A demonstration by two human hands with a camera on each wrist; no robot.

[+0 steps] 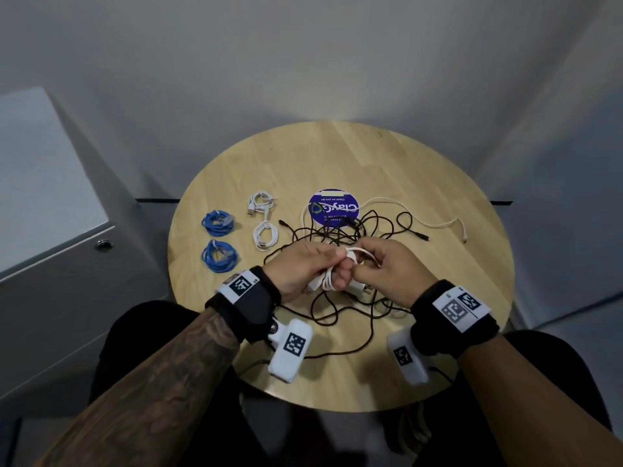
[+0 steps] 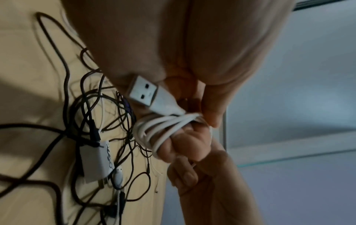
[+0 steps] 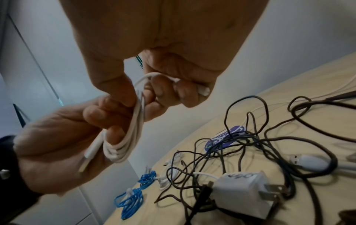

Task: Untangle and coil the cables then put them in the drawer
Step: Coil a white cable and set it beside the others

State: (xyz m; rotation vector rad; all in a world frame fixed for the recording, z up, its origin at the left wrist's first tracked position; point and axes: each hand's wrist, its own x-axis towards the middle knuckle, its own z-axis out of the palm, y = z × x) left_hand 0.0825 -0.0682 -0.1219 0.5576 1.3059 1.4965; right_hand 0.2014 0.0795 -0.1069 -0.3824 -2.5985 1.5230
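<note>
So this is mid-coil on a white USB cable (image 3: pixel 123 141). The left hand (image 1: pixel 296 267) has several loops of it wrapped around its fingers, USB-A plug (image 2: pixel 143 91) poking out by the palm. The right hand (image 1: pixel 387 264) is pressed right up against the left, fingers curled on the free tail of the same cable, and looks to be feeding that tail around the bundle. Both hands sit just above the table (image 1: pixel 421 170), near its 6 o'clock edge.

Already done by the look of it: two blue coils (image 1: pixel 218 223) at about 9 o'clock and two small white coils (image 1: pixel 264 217) just right of them.

Still a mess: the black cable tangle (image 1: pixel 340 230) spreads across the middle, over a purple sticker (image 1: pixel 332 203), with a white charger brick (image 3: pixel 242 188) caught in it. A loose white cable (image 1: pixel 431 220) runs off toward 3 o'clock.

The next move, I'd say, needs the tail tucked or wrapped tight so the loops don't spring open, then the coil parked with the others. The grey cabinet (image 1: pixel 50 214) off at 9 o'clock probably has the drawer, but I can't really tell from here.
</note>
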